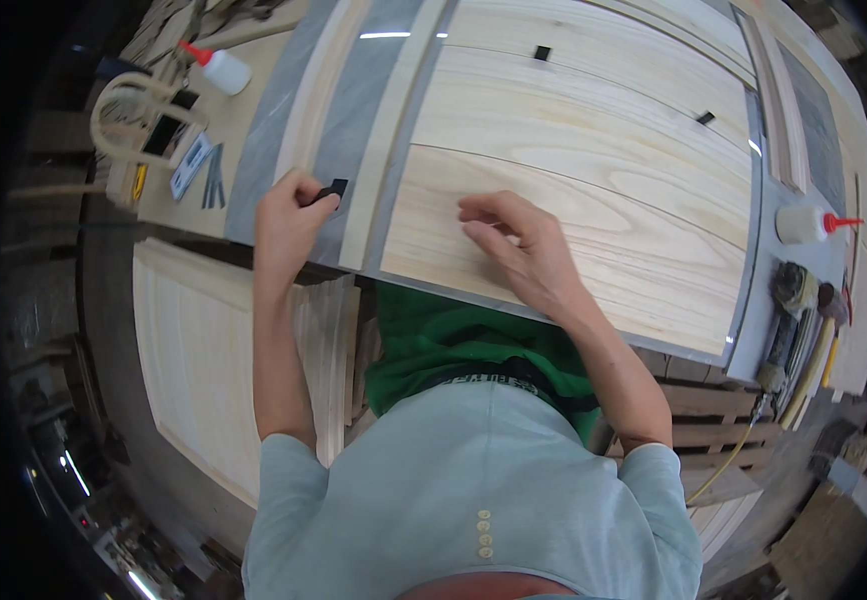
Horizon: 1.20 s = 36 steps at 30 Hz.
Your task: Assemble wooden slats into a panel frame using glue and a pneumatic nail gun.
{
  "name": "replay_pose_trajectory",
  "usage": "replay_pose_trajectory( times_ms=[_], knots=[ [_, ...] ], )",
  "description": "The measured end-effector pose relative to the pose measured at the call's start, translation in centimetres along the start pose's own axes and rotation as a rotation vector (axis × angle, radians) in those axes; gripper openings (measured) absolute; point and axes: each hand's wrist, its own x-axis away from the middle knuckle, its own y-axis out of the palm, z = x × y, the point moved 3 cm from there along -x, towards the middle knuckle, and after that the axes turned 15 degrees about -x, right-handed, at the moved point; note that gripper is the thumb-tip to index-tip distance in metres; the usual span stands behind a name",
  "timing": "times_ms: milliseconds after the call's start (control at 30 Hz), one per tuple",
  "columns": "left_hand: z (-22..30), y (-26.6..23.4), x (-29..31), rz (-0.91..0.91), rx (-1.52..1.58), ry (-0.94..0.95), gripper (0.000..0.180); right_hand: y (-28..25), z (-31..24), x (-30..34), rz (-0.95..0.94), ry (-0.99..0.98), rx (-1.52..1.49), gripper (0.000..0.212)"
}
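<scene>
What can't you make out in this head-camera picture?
All in the head view:
- Short, flat black strip: one end hidden by the left hand.
- Broad, pale, grained wooden panel: far-left corner cut off by the top edge.
- Flat blue-and-white rectangular packet: print too small and blurred to read.

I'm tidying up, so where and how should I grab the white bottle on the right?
Probably around its wide, rounded white body, with the right hand coming from the left: the narrow red nozzle points away to the right and offers less to hold.
</scene>
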Motion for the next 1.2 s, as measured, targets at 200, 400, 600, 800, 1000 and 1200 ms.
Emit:
replay_pose_trajectory(
  times_ms=[200, 400, 600, 800, 1000, 1200],
  knots=[
    [7.0, 4.9, 2.4, -0.302, 0.658, 0.165, 0.01, 0.8, 0.2, 0.2, 0.009, 0.214, -0.641, 0.018],
    [11.3, 9.1, 1.5, -0.488, 0.734, 0.237, 0.011, -5.4, 0.9, 2.6, 0.292, 0.157, -0.436, 0.012],
    [11.5, 9.4, -3.1, -0.157, 0.294, 0.481, 0.018, -14.9, -0.2, 7.1, 0.6, 0.061, -0.198, 0.014],
    [11.4, 9.2, -3.8, -0.123, 0.254, 0.508, 0.018, -18.9, 0.0, 9.8, 0.685, 0.059, -0.175, 0.016],
    [10.9, 10.6, -4.1, -0.083, 0.317, 0.496, 0.014, -19.6, 0.1, 10.2, 0.713, 0.071, -0.134, 0.017],
    [10.7, 11.3, -4.0, -0.104, 0.297, 0.506, 0.01, -19.9, 0.2, 10.2, 0.695, 0.07, -0.101, 0.018]
  ],
)
